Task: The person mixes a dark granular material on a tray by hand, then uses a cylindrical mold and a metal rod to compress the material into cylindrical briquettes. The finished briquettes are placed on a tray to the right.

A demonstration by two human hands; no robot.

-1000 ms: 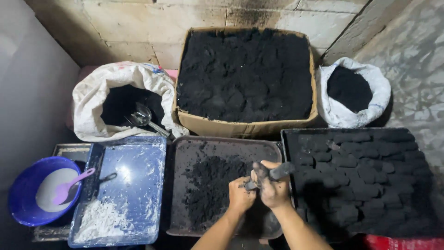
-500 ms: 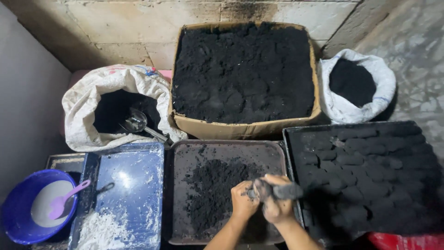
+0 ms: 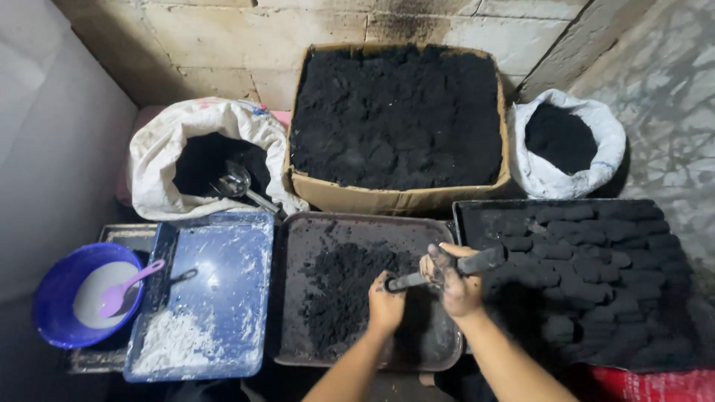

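While both hands meet over the near right part of the middle tray (image 3: 298, 298), they grip a soot-blackened metal tool (image 3: 447, 269) between them. The right hand (image 3: 456, 286) has its fingers wrapped around the tool's thicker dark end, which sticks out to the right over the edge of the right tray (image 3: 477, 216). The left hand (image 3: 387, 304) has its fingers curled shut around the tool's thinner end, low over the tray. Whether the tool touches the tray I cannot tell.

Black powder (image 3: 339, 294) lies heaped in the middle tray, just left of the hands. The right tray carries rows of black pressed blocks (image 3: 588, 260). To the left, a blue tray (image 3: 223, 260) holds white powder (image 3: 175, 342) at its near end, with a small dark-handled tool lying in it. Further left sits a blue bowl (image 3: 52, 298) with white contents and a purple spoon (image 3: 126, 289).

On the far side stands a cardboard box (image 3: 395, 199) filled with black powder. Left of it a white sack (image 3: 160, 141) holds more black powder and a metal scoop (image 3: 237, 182). Right of the box a smaller white bag (image 3: 596, 134) is also full of black powder. A pale block wall (image 3: 223, 37), smudged dark, stands behind everything.
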